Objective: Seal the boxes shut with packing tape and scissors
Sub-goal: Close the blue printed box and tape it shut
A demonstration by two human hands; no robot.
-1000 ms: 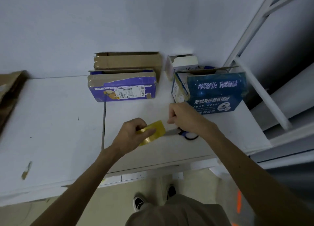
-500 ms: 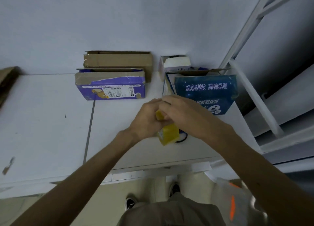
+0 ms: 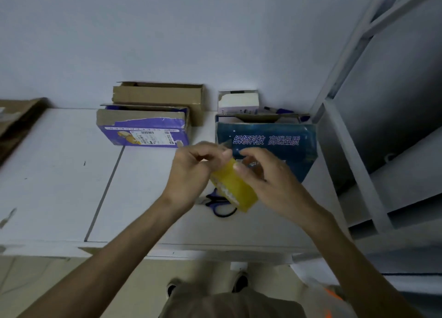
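Two hands now meet on the yellow tape roll [image 3: 233, 186], where a second ago only one did. Then the left grip [image 3: 191, 172] held the roll low over the desk [image 3: 59, 174] while the right grip [image 3: 267, 181] was down at the blue-handled scissors [image 3: 221, 205]. Now the scissors lie alone on the desk, under the raised roll. The left grip clasps the roll from its left side. The right grip pinches at its upper edge, thumb on the yellow face. The roll hangs just in front of the dark blue printed box [image 3: 270, 145], whose top flaps stand open. This looks like hunting for the tape's free end. No strip is drawn yet, and the purple box [image 3: 143, 131] is unsealed too.
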